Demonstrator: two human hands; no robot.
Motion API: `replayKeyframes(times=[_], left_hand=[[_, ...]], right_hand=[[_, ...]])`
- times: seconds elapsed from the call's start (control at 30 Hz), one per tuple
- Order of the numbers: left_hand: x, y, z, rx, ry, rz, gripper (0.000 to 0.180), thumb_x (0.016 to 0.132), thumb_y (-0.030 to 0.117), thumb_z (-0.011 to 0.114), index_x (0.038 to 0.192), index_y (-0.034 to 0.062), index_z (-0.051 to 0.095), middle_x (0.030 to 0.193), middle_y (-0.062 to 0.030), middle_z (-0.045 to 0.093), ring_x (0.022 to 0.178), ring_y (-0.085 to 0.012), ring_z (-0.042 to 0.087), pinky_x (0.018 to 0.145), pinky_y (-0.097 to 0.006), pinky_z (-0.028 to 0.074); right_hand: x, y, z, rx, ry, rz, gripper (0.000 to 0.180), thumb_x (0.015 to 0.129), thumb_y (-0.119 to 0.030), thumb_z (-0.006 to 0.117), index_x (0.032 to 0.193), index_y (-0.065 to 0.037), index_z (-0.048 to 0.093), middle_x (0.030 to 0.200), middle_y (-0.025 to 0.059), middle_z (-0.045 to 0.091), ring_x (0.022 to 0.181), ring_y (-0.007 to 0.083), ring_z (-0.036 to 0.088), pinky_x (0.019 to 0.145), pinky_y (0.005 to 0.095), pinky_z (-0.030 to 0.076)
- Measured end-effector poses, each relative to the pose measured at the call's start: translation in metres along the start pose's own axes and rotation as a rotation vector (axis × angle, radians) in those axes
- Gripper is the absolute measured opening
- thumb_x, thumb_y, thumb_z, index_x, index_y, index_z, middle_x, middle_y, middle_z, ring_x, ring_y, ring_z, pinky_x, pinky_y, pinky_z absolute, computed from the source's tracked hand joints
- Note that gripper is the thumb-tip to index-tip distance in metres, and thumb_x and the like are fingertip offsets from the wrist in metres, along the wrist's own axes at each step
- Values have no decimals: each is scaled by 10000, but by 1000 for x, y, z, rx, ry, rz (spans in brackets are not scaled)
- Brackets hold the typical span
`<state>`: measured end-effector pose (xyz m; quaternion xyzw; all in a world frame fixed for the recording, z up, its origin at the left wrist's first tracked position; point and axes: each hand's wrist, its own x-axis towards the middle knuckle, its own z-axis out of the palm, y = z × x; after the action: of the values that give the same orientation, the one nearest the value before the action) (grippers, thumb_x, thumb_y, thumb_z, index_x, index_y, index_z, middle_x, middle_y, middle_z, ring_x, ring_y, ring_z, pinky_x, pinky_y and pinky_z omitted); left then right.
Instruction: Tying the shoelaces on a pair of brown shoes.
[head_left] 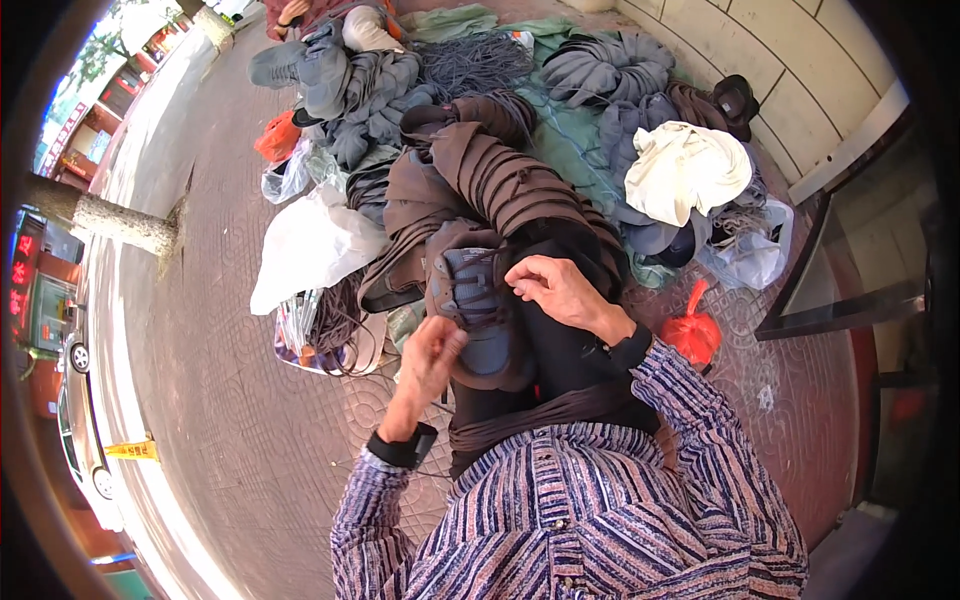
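Observation:
A brown shoe upper with a blue-grey tongue and toe lies across my lap, its toe pointing toward me. Dark brown shoelace is threaded through its eyelets. On the upper's right, my right hand is closed in a pinch, seemingly on a lace coming from the eyelets. My left hand is beside the toe on the left, fingers curled together; whatever is between them is too small to make out. A long row of nested brown shoe uppers stretches away just beyond my lap.
Grey uppers and a heap of dark laces lie on a green sheet. White cloth tops the right pile. A white plastic bag stands left, a red bag right. Another person's hand shows far off.

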<state>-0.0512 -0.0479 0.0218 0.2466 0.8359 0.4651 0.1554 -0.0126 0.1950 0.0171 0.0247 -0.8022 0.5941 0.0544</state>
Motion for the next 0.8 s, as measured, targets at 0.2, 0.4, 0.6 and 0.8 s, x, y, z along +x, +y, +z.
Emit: replayKeyframes(times=[0.2, 0.4, 0.6, 0.8], left_hand=[[35, 30, -26, 420, -45, 231, 147, 800, 72, 579, 940, 27, 568, 1043, -160, 567, 962, -292, 541, 769, -392, 441], [73, 12, 41, 628, 351, 448, 307, 825, 172, 561, 1114, 88, 619, 1236, -131, 504, 1200, -352, 393, 990, -454, 308], [66, 10, 34, 602, 362, 385, 292, 851, 142, 523, 1114, 60, 617, 1173, -151, 527, 1159, -353, 412, 1004, -442, 314], [72, 6, 31, 590, 300, 347, 322, 864, 153, 497, 1145, 24, 588, 1218, -182, 485, 1178, -376, 377, 1013, -466, 285]], right_hand=[[-9, 1, 27, -460, -170, -487, 236, 716, -142, 634, 902, 3, 609, 924, 141, 577, 913, 310, 532, 831, 368, 446], [-16, 11, 43, -408, -96, -376, 315, 664, -67, 634, 946, 68, 592, 996, 199, 502, 950, 350, 507, 848, 394, 433], [-27, -43, -90, -176, -257, -86, 333, 774, -175, 627, 1039, 27, 607, 922, 168, 658, 800, 268, 647, 720, 344, 513], [-65, -50, -343, -507, 134, 458, 333, 867, -192, 566, 1123, 22, 567, 982, 122, 631, 863, 182, 623, 730, 311, 526]])
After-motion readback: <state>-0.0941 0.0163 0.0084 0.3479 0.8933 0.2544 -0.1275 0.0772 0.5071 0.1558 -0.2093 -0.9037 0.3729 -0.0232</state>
